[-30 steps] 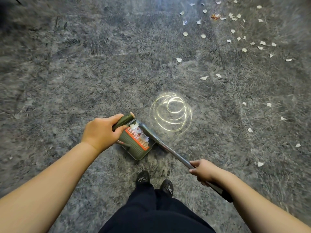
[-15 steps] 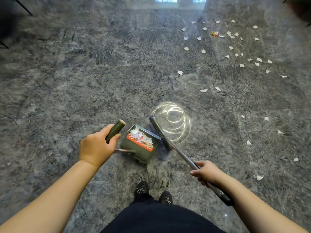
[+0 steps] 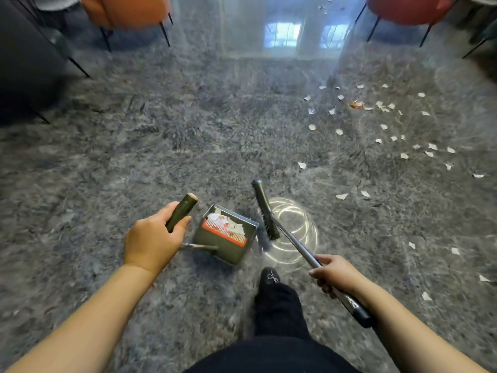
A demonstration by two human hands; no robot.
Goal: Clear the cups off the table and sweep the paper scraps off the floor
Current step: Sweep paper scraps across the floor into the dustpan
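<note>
Grey speckled floor (image 3: 166, 146) under us, orange chairs (image 3: 126, 10) at the far edge.

Our left hand (image 3: 153, 238) grips the green handle (image 3: 181, 212) of the dustpan (image 3: 226, 235), which already holds paper; our right hand (image 3: 336, 274) grasps the metal shaft of the broom (image 3: 266, 211), its head just beside the pan. Paper scraps (image 3: 382, 127) lie scattered ahead to the right. We can read no writing anywhere.

Dustpan (image 3: 226, 238) left of broom (image 3: 265, 211); scraps (image 3: 382, 127) far right.
</note>
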